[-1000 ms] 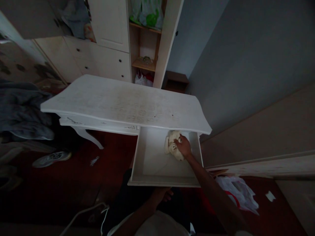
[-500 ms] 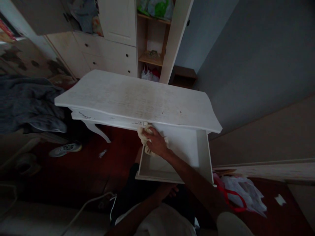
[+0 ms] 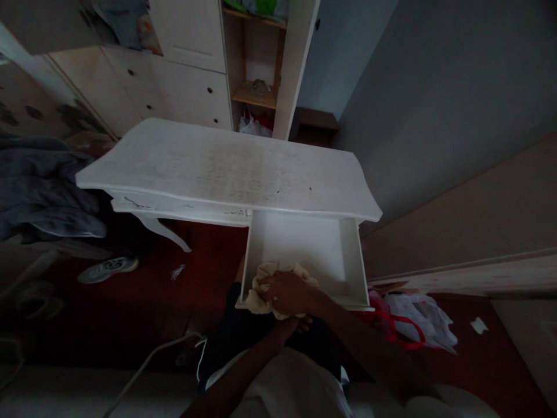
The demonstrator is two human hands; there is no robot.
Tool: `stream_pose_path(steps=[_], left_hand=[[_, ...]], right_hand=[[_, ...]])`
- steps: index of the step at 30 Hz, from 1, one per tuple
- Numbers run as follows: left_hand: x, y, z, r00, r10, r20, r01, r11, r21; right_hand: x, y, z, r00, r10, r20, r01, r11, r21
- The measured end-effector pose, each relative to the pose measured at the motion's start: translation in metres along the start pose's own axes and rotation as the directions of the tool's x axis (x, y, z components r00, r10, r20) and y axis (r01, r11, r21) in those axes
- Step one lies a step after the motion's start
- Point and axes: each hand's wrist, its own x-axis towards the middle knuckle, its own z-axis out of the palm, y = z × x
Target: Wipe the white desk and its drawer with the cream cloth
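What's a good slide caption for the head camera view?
Right hand on a cream cloth bunched over the front edge of a white table's open drawer.

Dim, greyish light leaves the room underexposed. The surface (image 3: 313, 168) and inside of the drawer (image 3: 313, 238) come out palest, without harsh glare. Below the surface's left edge, deep shadow swallows detail on the red floor (image 3: 209, 249). The right hand (image 3: 289, 291) and left hand (image 3: 292, 327) look dark and slightly soft; wide-angle distortion tilts the wardrobe (image 3: 191, 35), and the picture's corners darken.
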Motion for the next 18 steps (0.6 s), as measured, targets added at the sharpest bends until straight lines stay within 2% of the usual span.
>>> stream_pose_path(steps=[3, 8, 13, 15, 18], left_hand=[[0.004, -0.003, 0.002, 0.998, 0.007, -0.061, -0.007, 1.0, 0.001], [0.014, -0.007, 0.002, 0.99, -0.056, -0.132, 0.057, 0.998, 0.001], [0.015, -0.009, -0.002, 0.989, -0.038, -0.144, 0.038, 0.999, -0.003], [0.012, -0.008, -0.003, 0.99, -0.025, -0.142, 0.023, 1.0, -0.013], [0.008, -0.004, -0.005, 0.992, -0.038, -0.123, 0.038, 0.999, -0.003]], right_hand=[[-0.029, 0.011, 0.003, 0.996, 0.085, 0.023, -0.086, 0.995, 0.051], [-0.1, 0.044, 0.012, 0.975, 0.218, -0.036, -0.21, 0.966, 0.152], [-0.155, 0.081, 0.021, 0.92, 0.381, -0.097, -0.365, 0.919, 0.148], [-0.166, 0.093, 0.024, 0.914, 0.378, -0.147, -0.368, 0.925, 0.089], [-0.169, 0.112, 0.025, 0.925, 0.311, -0.219, -0.323, 0.946, -0.02]])
